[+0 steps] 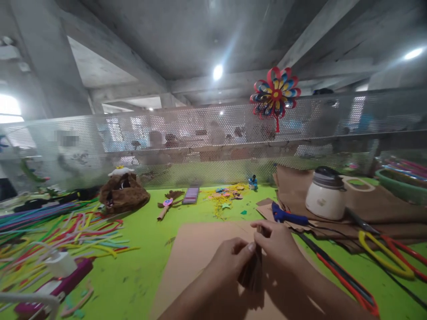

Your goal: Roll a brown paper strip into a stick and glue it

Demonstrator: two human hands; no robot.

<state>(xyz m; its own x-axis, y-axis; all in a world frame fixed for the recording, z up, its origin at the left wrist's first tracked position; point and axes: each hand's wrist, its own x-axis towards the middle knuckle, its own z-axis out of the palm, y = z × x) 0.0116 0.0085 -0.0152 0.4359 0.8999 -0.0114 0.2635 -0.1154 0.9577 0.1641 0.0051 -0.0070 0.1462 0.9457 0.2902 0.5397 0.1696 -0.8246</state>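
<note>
My left hand [230,257] and my right hand [279,243] meet over a brown paper sheet [196,249] on the green table. Both pinch the top of a small bundle of brown paper [254,273], whose strip-like lower end fans out and hangs down. Thumbs and forefingers are pressed together at its gathered upper end, partly hiding it. Just beyond my right hand lies a blue glue gun [289,216] on pieces of brown paper. A rolled brown paper stick with leaf-like pieces and a pink round [167,202] lies farther back.
Right: stacked brown paper [290,184], a white jug [325,198], yellow-and-red-handled scissors [385,255], a red-and-black tool [343,275], a green basin [400,186]. Left: colourful pipe cleaners [86,231], a purple power strip [75,276], a brown furry item [125,193]. A perforated panel [200,164] stands behind.
</note>
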